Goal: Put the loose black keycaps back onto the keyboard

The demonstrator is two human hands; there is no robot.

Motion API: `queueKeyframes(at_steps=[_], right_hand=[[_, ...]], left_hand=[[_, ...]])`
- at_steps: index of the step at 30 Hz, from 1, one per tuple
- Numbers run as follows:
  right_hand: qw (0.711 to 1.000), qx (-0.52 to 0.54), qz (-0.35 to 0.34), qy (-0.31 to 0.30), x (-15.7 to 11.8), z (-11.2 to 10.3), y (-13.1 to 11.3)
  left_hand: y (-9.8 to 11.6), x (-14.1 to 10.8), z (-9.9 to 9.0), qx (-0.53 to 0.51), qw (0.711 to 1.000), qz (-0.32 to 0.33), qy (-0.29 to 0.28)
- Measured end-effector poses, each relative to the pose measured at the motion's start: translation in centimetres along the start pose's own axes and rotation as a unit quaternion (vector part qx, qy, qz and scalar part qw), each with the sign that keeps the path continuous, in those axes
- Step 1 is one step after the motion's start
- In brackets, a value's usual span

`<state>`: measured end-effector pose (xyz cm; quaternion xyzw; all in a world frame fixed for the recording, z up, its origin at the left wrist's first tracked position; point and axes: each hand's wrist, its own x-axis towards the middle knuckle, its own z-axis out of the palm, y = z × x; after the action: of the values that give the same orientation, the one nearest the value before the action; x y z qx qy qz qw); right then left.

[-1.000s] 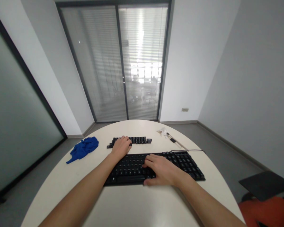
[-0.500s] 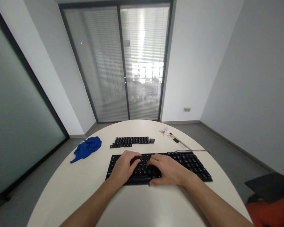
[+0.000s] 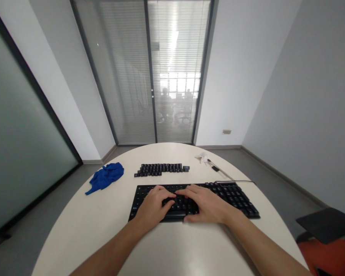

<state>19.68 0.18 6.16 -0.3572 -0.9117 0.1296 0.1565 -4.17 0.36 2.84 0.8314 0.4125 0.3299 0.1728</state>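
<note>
A black keyboard (image 3: pixel 172 219) lies across the round table in front of me, its number pad to the right. Its left part shows a bare base with small sockets. My left hand (image 3: pixel 153 205) rests over the left-centre of the keyboard, with index finger and thumb apart above the keys. Over the middle keys is my right hand (image 3: pixel 205 203), its fingers stretched leftward and its thumb at the front edge. The index fingertips of both hands nearly meet. Whether a small key lies under them is hidden. Behind the keyboard, loose black keycaps (image 3: pixel 161 168) stand in rows.
On the pale round table (image 3: pixel 103 230), a crumpled blue cloth (image 3: pixel 106 177) lies at the left. A white tissue (image 3: pixel 201 157) and a thin brush (image 3: pixel 218 168) lie at the back right, near the keyboard's cable (image 3: pixel 241 181). An orange-and-black chair (image 3: pixel 327 237) stands at the right.
My left hand has shifted slightly right along the keyboard, and the index fingertips have come closer together. The whole view has tilted a little downward.
</note>
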Motion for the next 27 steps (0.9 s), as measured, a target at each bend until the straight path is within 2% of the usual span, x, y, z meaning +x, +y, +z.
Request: queueKeyframes(at_steps=[5, 9, 18, 27], right_hand=[[1.0, 0.0, 0.0, -0.004, -0.1, 0.2, 0.1], [1.0, -0.005, -0.004, -0.006, 0.0, 0.3, 0.2], [1.0, -0.004, 0.0, -0.006, 0.1, 0.0, -0.1], [1.0, -0.016, -0.012, -0.001, 0.0, 0.1, 0.0]], left_hand=[[-0.2, 0.0, 0.1, 0.015, 0.999, 0.047, -0.011], [-0.3, 0.0, 0.4, 0.05, 0.997, 0.059, -0.015], [0.7, -0.2, -0.2, 0.144, 0.981, 0.125, -0.038], [0.7, -0.5, -1.2, 0.142, 0.974, 0.171, -0.047]])
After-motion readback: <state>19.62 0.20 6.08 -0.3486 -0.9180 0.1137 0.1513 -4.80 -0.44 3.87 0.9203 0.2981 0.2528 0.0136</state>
